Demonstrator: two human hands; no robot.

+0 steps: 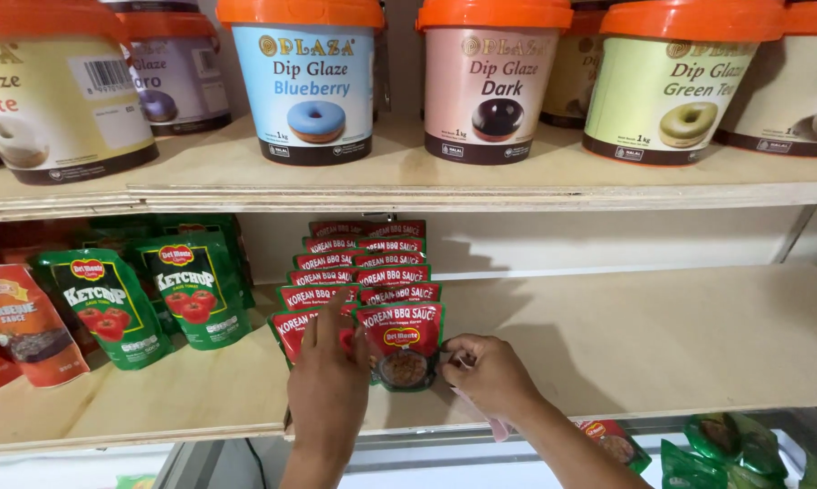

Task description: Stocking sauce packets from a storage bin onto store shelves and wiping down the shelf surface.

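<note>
Lower wooden shelf (pixel 662 344): two rows of red sauce pouches (pixel 372 263) stand upright, one behind the other, running back toward the rear wall. Front right pouch (pixel 402 344): red, with a picture of a dark dish at its foot, standing at the shelf's front edge. Left hand (pixel 329 385): laid flat against the front left pouch (pixel 292 330), fingers pointing up and spread over its face, grip open, closed on nothing. Right hand (pixel 490 373): just beside the front right pouch's lower right corner, fingers curled in so that the fingertips touch the pouch's edge; whether this grip truly pinches the pouch cannot be told. A pinkish strip shows under the right wrist, too small to identify. Left of the red rows, well apart: green ketchup pouches (pixel 195 290) with pictured tomatoes, standing in a cluster, and further left an orange-red sauce pouch (pixel 28 326) leaning. Upper shelf (pixel 408 177): tubs with orange lids in a line, among them a blue-labelled tub (pixel 309 86), a pink-labelled tub (pixel 488 86) and a green-labelled tub (pixel 666 91), each picturing a glazed ring. Below the lower shelf, at right: more green and red pouches (pixel 698 448) lying loose.
</note>
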